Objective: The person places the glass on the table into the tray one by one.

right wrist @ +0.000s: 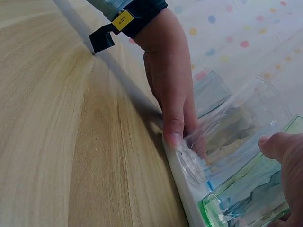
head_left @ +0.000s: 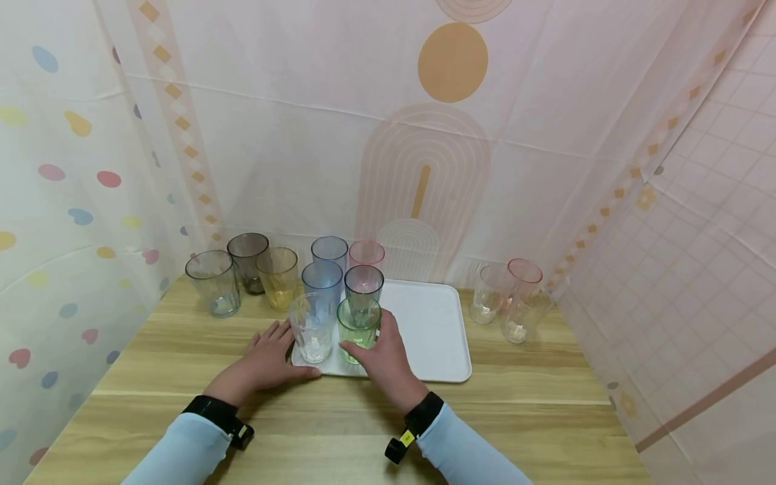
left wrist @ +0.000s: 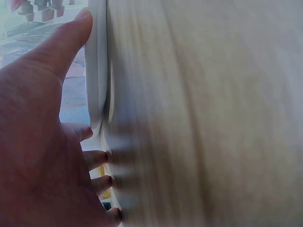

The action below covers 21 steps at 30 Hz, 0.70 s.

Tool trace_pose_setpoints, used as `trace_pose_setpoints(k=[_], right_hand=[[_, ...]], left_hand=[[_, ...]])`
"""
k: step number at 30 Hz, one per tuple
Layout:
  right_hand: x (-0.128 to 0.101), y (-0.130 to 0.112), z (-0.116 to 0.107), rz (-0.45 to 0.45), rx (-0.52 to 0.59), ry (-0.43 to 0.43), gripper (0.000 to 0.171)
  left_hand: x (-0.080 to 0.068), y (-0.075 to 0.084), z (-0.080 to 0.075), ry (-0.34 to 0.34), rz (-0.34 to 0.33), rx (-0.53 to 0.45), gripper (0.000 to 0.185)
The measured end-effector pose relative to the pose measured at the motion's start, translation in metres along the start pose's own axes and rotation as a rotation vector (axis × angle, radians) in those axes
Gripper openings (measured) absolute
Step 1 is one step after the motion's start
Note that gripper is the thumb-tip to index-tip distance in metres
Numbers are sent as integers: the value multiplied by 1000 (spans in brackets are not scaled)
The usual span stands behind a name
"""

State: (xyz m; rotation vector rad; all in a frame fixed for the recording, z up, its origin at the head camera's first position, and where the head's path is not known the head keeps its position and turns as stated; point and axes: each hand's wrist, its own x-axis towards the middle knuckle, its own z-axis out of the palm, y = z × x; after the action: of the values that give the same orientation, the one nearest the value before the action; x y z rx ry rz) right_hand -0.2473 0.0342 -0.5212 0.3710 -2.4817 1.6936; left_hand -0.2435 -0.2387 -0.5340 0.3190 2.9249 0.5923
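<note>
A white tray (head_left: pixel 436 330) lies on the wooden table (head_left: pixel 364 431) with several tinted tumblers standing on its left half. My right hand (head_left: pixel 378 353) grips the green tumbler (head_left: pixel 359 327) at the tray's front, thumb (right wrist: pixel 284 151) on its near side. Just left of it stands a clear tumbler (head_left: pixel 311 328). My left hand (head_left: pixel 269 357) lies flat on the table at the tray's front left corner. Its thumb (left wrist: pixel 71 33) runs along the tray's front rim (left wrist: pixel 97 71). In the right wrist view the left hand (right wrist: pixel 170 90) touches the tray edge beside the clear tumbler (right wrist: pixel 232 137) and the green tumbler (right wrist: pixel 251 198).
Behind the front pair on the tray stand a blue (head_left: pixel 322 283), a dark (head_left: pixel 364 284), another blue (head_left: pixel 329 250) and a pink tumbler (head_left: pixel 366 253). Left of the tray stand grey (head_left: pixel 213 283), brown (head_left: pixel 247 259) and yellow (head_left: pixel 277 276) tumblers. Three clear and pink ones (head_left: pixel 512 296) stand at the right. Patterned curtains enclose the table.
</note>
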Motion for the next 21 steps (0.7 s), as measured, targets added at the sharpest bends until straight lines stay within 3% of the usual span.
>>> trace_pose_setpoints(k=[12,17,21], right_hand=[[-7,1,-10,32,-8,-25,100],[-15,13,-39,71,5,14,100],[-20,30,-79,76,67,136,87]], left_hand=[[1,-2,2,-3,-7,-5,132],[1,-2,3,-6,-5,-15,133],[1,-1,1,-8,3,-20,133]])
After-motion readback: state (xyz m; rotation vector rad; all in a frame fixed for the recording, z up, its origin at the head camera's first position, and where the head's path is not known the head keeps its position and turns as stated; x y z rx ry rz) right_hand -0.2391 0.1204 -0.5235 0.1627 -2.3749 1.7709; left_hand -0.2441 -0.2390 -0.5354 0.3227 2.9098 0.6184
